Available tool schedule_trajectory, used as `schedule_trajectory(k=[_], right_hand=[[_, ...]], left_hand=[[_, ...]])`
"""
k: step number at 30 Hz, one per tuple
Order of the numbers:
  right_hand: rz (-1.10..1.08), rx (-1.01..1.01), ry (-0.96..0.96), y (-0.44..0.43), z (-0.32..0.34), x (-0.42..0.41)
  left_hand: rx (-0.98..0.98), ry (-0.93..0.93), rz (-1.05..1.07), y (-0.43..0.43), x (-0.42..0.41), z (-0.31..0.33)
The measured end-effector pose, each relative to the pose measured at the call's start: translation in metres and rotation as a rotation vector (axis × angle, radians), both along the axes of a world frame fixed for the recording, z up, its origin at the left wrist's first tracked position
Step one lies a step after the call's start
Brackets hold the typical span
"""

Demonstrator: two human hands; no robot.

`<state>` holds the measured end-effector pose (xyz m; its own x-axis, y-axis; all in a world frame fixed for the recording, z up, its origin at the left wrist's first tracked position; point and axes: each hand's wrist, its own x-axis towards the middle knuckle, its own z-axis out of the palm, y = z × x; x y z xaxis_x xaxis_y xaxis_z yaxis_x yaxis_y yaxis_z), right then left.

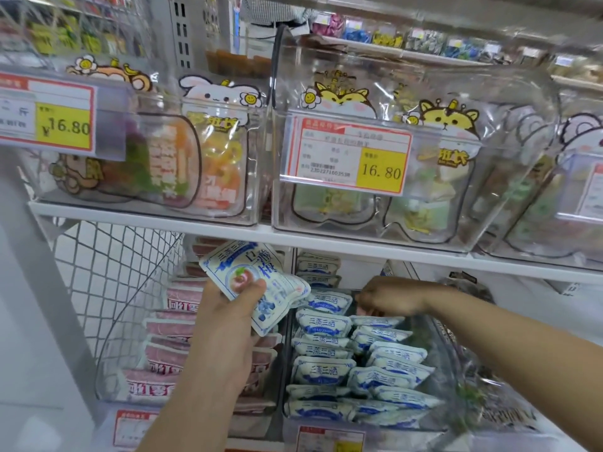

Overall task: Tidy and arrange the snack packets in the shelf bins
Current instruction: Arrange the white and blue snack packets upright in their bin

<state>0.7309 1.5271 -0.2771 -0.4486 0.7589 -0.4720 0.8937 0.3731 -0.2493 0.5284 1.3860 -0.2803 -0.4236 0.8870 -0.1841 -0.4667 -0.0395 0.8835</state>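
Note:
My left hand (225, 318) grips a small stack of white-and-blue snack packets (257, 282), held up in front of the lower shelf, thumb pressed on the top packet's face. My right hand (388, 296) reaches into the back of a clear bin (290, 419) on the lower shelf, fingers curled down among the packets there; what they hold is hidden. That bin holds several rows of the same white-and-blue packets (329, 370) standing on edge. Left of it, a second clear bin holds pink-and-red packets (169, 360).
The white shelf board (326, 243) hangs just above both hands. On it stand clear bins of cartoon-printed candy bags (339, 132) with price tags (349, 154). A white wire mesh panel (107, 275) closes the left side. Another bin of dark packets (489, 406) sits at the right.

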Motion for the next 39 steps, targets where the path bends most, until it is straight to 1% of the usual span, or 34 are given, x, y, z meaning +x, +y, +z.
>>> schedule_trajectory(k=[1, 5, 9, 13, 16, 21, 23, 28, 34, 36, 39], right_hand=[[-0.017, 0.006, -0.015, 0.006, -0.002, -0.002], [0.039, 0.061, -0.131, 0.024, -0.014, -0.01], [0.056, 0.001, -0.103, 0.031, -0.018, -0.011], [0.053, -0.097, -0.074, 0.031, -0.039, -0.021], [0.005, -0.144, -0.007, 0.035, -0.05, -0.024], [-0.06, -0.235, 0.005, 0.039, -0.048, -0.017], [-0.062, -0.202, -0.004, 0.041, -0.049, -0.016], [-0.053, -0.01, -0.091, 0.037, -0.039, -0.008], [-0.155, 0.261, 0.056, 0.02, -0.027, 0.004], [-0.119, 0.272, -0.009, 0.018, -0.03, 0.004], [-0.117, 0.214, -0.09, 0.018, -0.037, 0.0]], left_hand=[[-0.003, 0.006, -0.003, 0.0, 0.001, 0.0], [-0.011, 0.017, -0.01, 0.001, 0.0, -0.001], [-0.015, 0.006, -0.009, 0.003, -0.001, -0.003], [-0.026, 0.008, -0.011, 0.005, 0.0, -0.006], [-0.02, 0.017, -0.017, 0.005, 0.001, -0.006], [-0.015, 0.027, -0.037, 0.003, -0.001, -0.007], [-0.018, 0.025, -0.037, 0.003, -0.003, -0.007], [-0.029, 0.026, -0.028, 0.004, -0.005, -0.008], [-0.035, 0.035, -0.022, 0.004, 0.0, -0.006], [-0.037, 0.039, -0.024, 0.004, 0.003, -0.006], [-0.022, 0.032, -0.025, 0.001, 0.008, -0.004]])
